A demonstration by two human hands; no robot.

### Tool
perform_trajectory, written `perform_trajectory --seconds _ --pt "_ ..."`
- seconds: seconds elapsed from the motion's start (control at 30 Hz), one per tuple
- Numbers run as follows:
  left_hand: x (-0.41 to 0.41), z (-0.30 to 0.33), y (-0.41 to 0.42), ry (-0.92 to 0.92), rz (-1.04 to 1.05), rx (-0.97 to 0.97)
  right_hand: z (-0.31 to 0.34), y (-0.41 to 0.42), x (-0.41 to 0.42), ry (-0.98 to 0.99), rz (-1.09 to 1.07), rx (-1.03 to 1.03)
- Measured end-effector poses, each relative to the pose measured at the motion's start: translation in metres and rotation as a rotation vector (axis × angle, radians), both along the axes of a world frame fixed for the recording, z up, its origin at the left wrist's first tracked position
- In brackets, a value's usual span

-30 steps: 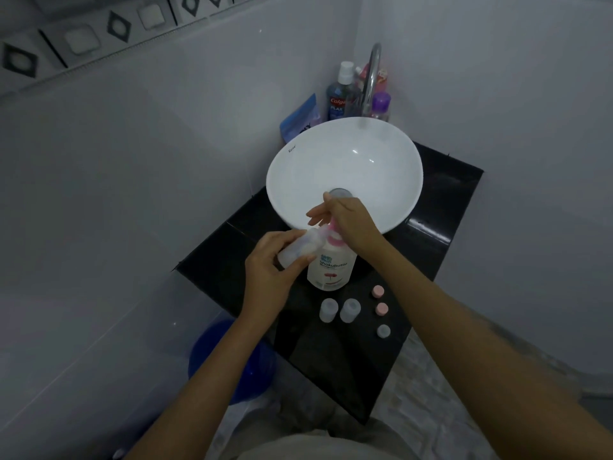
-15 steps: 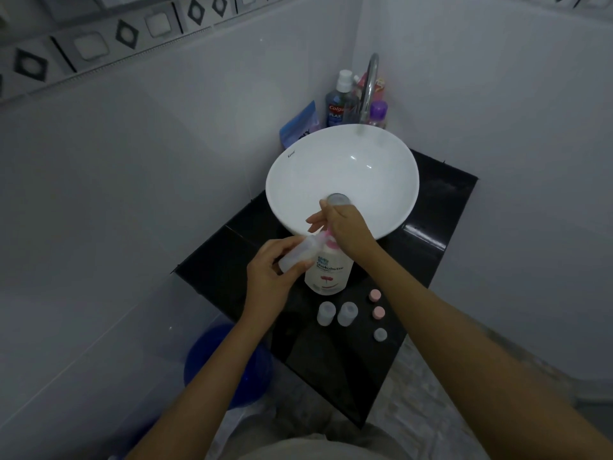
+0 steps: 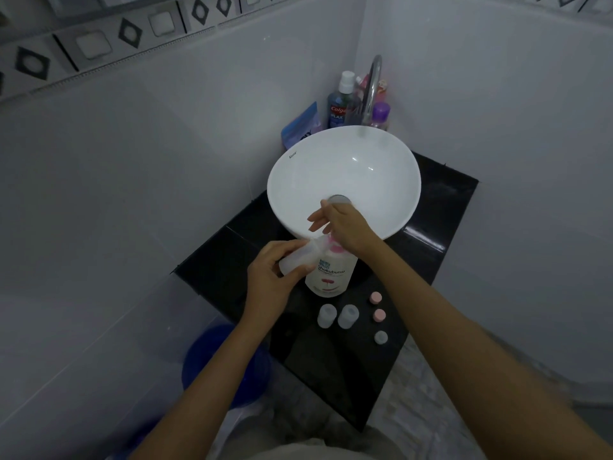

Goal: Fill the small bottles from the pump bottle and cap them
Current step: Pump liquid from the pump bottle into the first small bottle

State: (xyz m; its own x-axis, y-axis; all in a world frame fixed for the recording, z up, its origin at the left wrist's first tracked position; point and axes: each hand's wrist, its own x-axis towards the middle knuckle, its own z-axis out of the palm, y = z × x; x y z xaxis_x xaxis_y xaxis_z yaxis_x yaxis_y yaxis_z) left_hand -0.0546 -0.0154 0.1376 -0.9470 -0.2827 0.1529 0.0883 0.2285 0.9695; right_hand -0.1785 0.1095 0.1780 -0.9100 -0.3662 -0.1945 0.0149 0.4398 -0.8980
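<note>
A white pump bottle (image 3: pixel 330 275) with a pink pump head stands on the black counter (image 3: pixel 335 376) in front of the basin. My right hand (image 3: pixel 345 229) rests palm-down on the pump head, fingers spread. My left hand (image 3: pixel 277 277) holds a small clear bottle (image 3: pixel 300 257) tilted on its side, its mouth at the pump spout. Two more small bottles (image 3: pixel 326 315) (image 3: pixel 348 315) stand uncapped on the counter below the pump bottle. Two pink caps (image 3: pixel 375 298) (image 3: pixel 379 315) and a grey cap (image 3: pixel 380 337) lie to their right.
A white bowl basin (image 3: pixel 391 194) sits at the back of the counter with a chrome tap (image 3: pixel 373 88) over it. A mouthwash bottle (image 3: pixel 338 107), a purple bottle (image 3: pixel 380 114) and a blue pouch (image 3: pixel 303 127) stand behind it. A blue bucket (image 3: pixel 209 360) sits on the floor at left.
Both hands stay on the pump bottle and the small bottle; the view has shifted slightly. Nothing on the counter has moved.
</note>
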Motion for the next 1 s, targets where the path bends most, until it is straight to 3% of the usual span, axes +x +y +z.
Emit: perform_trajectory --seconds 0.4,0.67,0.87,1.0 --pt "0.001 0.002 0.001 0.016 -0.045 0.108 0.014 -0.001 0.0 -0.018 -0.013 -0.084" --pt "0.0 -0.004 0.002 -0.041 -0.038 0.114 -0.002 -0.002 0.002 -0.06 -0.071 -0.012" --pt "0.0 0.003 0.0 -0.006 -0.071 0.131 0.014 0.001 0.001 0.02 0.008 -0.114" --pt "-0.001 0.003 0.0 -0.022 -0.076 0.149 0.008 0.0 0.001 0.053 -0.023 -0.069"
